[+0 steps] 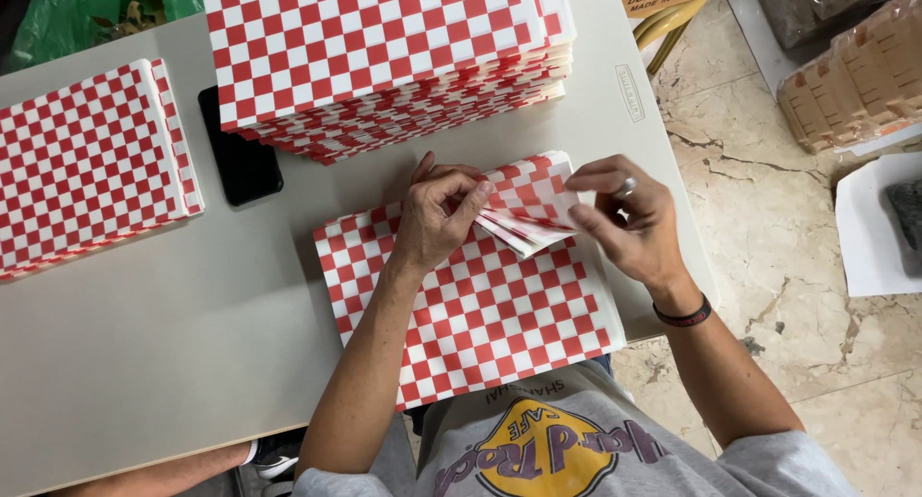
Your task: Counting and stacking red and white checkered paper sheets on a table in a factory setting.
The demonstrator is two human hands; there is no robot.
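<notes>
**Checked paper sheets fanned at the far right corner, between both hands**

Head view: checked paper sheets, red and white, are laid on the worktop directly before the person, long axis running left to right. The far right corner is lifted and fanned. The left hand is pressed on that corner from the left, its grip closed on the sheets' edges. The right hand is held just to the right, its grip pinched on the fanned tips. A taller stack is seen beyond, a smaller pile at left, a black phone between.
</notes>
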